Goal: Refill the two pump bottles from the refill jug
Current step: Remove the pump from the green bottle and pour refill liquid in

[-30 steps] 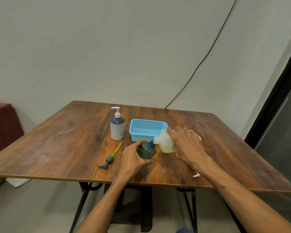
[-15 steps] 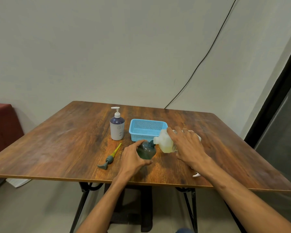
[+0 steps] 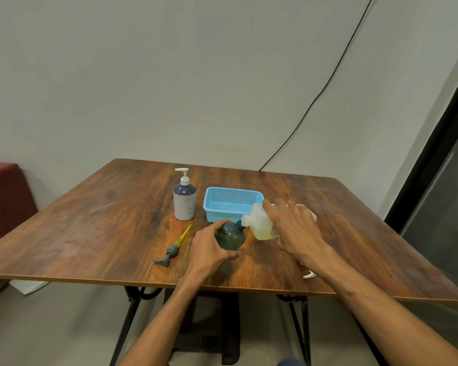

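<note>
In the head view, a dark green pump bottle was held upright on the wooden table by the left hand, whose fingers were curled around its left and near sides, closed on its body. Its pump had been taken off: the grey pump head with a yellow dip tube lay flat on the table just to the left of that hand. The refill jug, pale and translucent with yellowish liquid inside, was tipped over on its side in the right hand, which was wrapped over its top and closed around it. The jug's white spout was pointed left and met the open neck of the green bottle. Whether liquid was passing between them could not be told.

The second pump bottle, white with a dark blue upper part and a white pump in place, stood upright farther back and to the left, apart from both hands. A blue plastic basket sat just to its right, behind the jug. A small white object showed partly beneath the right forearm near the table's front edge; what it was could not be told.

Compared with the frames half a second and one second earlier, nothing was seen to differ: both hands, the tipped jug and the green bottle were found in the same positions.
</note>
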`<state>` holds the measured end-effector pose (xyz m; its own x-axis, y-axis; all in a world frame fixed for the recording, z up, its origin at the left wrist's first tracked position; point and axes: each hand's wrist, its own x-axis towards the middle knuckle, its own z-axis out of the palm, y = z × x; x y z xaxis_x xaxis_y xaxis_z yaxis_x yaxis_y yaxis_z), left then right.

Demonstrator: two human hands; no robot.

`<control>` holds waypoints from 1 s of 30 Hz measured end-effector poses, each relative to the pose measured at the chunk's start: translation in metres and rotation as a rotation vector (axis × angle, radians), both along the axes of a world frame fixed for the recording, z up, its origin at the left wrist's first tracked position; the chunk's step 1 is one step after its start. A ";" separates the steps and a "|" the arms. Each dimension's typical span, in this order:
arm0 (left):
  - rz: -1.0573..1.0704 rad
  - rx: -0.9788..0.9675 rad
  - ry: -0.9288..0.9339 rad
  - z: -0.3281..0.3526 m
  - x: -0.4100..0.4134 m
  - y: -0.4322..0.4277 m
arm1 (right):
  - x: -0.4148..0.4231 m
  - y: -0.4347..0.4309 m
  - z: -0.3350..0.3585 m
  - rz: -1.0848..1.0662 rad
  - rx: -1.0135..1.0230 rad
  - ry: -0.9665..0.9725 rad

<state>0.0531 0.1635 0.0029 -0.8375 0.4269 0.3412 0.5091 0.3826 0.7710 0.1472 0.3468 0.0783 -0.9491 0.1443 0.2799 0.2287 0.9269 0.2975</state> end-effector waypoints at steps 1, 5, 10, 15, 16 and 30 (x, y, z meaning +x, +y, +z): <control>-0.004 0.004 0.002 0.000 0.000 0.000 | 0.000 0.000 0.000 0.001 0.002 0.001; -0.002 0.006 -0.004 -0.001 0.000 0.000 | 0.000 -0.001 0.000 0.003 0.001 0.000; -0.001 0.005 -0.006 -0.001 0.000 0.000 | 0.000 0.000 0.002 -0.001 0.000 -0.006; 0.006 0.005 -0.007 0.000 0.001 0.000 | 0.000 -0.001 0.002 -0.002 0.007 -0.008; 0.007 0.005 -0.007 0.000 0.001 0.000 | 0.000 -0.001 0.003 -0.001 0.011 -0.008; -0.010 0.014 -0.004 -0.002 0.001 -0.001 | 0.001 -0.003 0.003 0.001 0.008 -0.006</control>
<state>0.0540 0.1625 0.0013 -0.8344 0.4309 0.3437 0.5099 0.3667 0.7781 0.1481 0.3442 0.0811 -0.9510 0.1414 0.2749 0.2260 0.9247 0.3062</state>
